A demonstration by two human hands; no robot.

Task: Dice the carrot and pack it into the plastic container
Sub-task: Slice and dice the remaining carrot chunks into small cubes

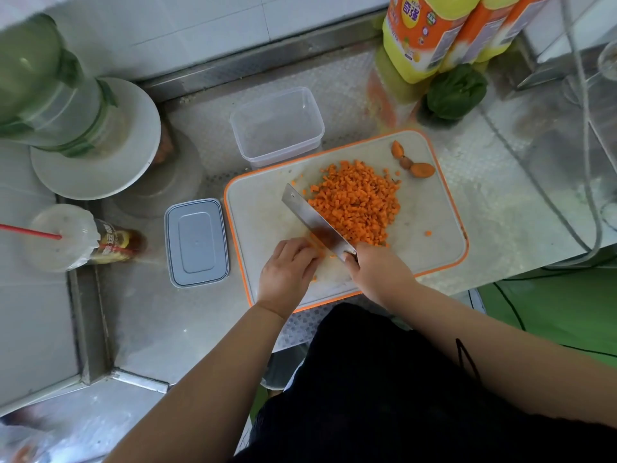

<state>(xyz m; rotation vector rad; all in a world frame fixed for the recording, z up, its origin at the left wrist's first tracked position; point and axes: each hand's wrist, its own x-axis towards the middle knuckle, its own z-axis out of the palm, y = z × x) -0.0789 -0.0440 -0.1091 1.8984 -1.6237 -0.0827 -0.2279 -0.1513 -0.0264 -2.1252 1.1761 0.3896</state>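
Head view: the right hand (pixel 374 272) grips a cleaver (pixel 314 223); the left hand (pixel 288 270), fingers curled, pins carrot strips (pixel 317 250) on the cutting board (pixel 430 225). Diced carrot (pixel 359 203) is heaped beyond the blade. The plastic container (pixel 277 125) stands open behind the board on the worktop (pixel 494 195), its lid (pixel 197 243) left of the board.

**Room around my board**

Bare board (pixel 430 212) lies to the right of the diced carrot (pixel 355 203). The open plastic container (pixel 277 127) touches the board's far edge, with bare tabletop (pixel 350 88) to its right. The lid (pixel 197 243) blocks the left side; bottles (pixel 434 35) and a leafy green (pixel 455 91) crowd the far right.
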